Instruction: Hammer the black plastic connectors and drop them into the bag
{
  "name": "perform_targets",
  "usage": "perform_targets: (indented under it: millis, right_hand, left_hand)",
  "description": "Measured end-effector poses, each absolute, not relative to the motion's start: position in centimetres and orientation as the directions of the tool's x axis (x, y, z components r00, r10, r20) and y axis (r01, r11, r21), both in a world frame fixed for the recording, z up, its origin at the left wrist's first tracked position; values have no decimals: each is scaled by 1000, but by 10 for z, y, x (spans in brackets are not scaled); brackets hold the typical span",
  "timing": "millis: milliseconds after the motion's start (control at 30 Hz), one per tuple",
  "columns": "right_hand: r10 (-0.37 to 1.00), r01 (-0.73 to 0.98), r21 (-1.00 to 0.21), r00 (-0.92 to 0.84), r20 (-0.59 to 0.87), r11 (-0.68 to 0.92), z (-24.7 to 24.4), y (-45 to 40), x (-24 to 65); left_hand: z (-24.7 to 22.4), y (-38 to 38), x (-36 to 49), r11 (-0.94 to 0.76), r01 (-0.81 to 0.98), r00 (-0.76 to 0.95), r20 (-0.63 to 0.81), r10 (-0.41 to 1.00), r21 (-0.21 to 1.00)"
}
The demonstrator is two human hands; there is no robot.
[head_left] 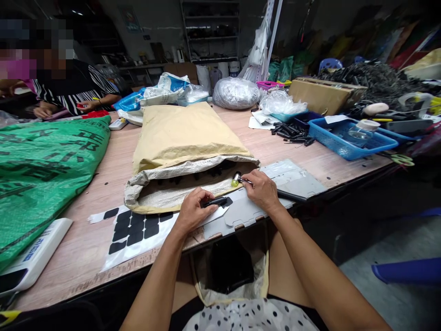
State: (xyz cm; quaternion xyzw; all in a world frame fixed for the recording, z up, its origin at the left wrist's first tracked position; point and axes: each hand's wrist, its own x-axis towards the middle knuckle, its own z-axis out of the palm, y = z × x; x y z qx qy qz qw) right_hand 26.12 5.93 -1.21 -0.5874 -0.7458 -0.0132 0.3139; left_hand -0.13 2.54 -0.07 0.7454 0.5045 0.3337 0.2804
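My left hand (195, 209) is closed around a small black piece (215, 202), near the front edge of the table. To its right, my right hand (260, 189) pinches the thin handle of a small hammer-like tool (236, 178) with a shiny head and a yellowish end. Both hands rest by the open mouth of a large tan sack (186, 133), which has dark pieces inside. A sheet of black square stickers (136, 230) lies left of my left hand. Beneath my hands is a grey board (292, 177), with a black rod (291, 196) beside my right wrist.
A green sack (51, 170) and a white device (39, 250) are on the left. Black pieces (292, 135), a blue tray (353, 149) and a cardboard box (319, 96) stand at the right. A person (76, 87) sits across the table at the back left.
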Motion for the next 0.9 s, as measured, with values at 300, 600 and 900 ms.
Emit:
perform_targets:
  millis: [300, 600, 900]
  right_hand:
    - [875, 885, -358, -103, 474, 298, -11, 58, 262]
    - [876, 886, -354, -109, 470, 300, -12, 58, 262]
    - [867, 882, -355, -110, 485, 311, -14, 59, 262]
  left_hand:
    - [42, -42, 11, -213, 521, 471, -70, 879, 827]
    - [5, -91, 61, -429, 823, 509, -145, 849, 373]
    - [-52, -103, 76, -263, 859, 424, -321, 847, 439]
